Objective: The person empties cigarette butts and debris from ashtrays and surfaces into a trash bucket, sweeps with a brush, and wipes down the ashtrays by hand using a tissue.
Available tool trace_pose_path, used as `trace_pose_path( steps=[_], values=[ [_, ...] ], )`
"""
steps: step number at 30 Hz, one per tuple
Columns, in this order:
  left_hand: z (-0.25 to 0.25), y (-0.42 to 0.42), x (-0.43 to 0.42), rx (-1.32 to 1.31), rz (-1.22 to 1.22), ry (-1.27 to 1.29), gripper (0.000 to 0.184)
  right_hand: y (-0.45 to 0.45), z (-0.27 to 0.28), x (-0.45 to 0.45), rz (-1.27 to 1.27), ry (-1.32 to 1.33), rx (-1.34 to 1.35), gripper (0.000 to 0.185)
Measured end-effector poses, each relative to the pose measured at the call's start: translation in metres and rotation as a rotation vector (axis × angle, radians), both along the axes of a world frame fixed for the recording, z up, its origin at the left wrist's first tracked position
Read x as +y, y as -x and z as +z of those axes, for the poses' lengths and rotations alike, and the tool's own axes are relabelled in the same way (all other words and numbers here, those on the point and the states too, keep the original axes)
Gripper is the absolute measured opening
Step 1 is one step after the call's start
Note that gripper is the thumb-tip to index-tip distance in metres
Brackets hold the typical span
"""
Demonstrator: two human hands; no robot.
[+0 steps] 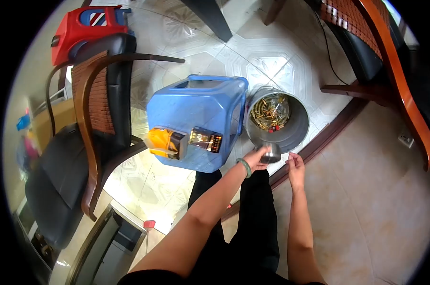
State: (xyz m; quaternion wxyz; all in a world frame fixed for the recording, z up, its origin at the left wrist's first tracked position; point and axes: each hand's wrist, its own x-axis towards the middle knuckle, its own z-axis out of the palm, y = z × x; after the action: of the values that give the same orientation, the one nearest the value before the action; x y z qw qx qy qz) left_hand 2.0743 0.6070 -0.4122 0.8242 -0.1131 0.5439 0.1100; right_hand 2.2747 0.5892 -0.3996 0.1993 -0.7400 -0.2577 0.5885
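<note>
My left hand, with a green bangle at its wrist, holds a small metal cup at the near rim of a grey metal bucket. Inside the bucket lie many small gold-coloured pieces and a clear plastic bag. To the right of the cup is my right hand, fingertips pinched together; whatever they hold is too small to name. On the blue plastic stool beside the bucket rest an orange packet and a dark box.
A black chair with wooden arms stands at the left, with a red plastic object behind it. Another wooden-armed chair is at the upper right. A dark red floor strip runs past the bucket.
</note>
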Motion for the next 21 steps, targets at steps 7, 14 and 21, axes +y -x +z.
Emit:
trace_pose_path(
  steps=[7,14,21],
  values=[
    [0.083,0.068,-0.078,0.111,-0.249,-0.640,0.076,0.069,0.070,0.052,0.152,-0.277,-0.089,0.020],
    [0.125,0.139,-0.128,0.209,0.074,-0.689,0.080,0.289,0.164,0.076,0.860,-0.942,0.019,0.020],
    [0.167,0.184,-0.132,0.372,0.046,-0.693,0.074,0.360,0.138,0.063,1.076,-0.845,-0.264,0.016]
  ],
)
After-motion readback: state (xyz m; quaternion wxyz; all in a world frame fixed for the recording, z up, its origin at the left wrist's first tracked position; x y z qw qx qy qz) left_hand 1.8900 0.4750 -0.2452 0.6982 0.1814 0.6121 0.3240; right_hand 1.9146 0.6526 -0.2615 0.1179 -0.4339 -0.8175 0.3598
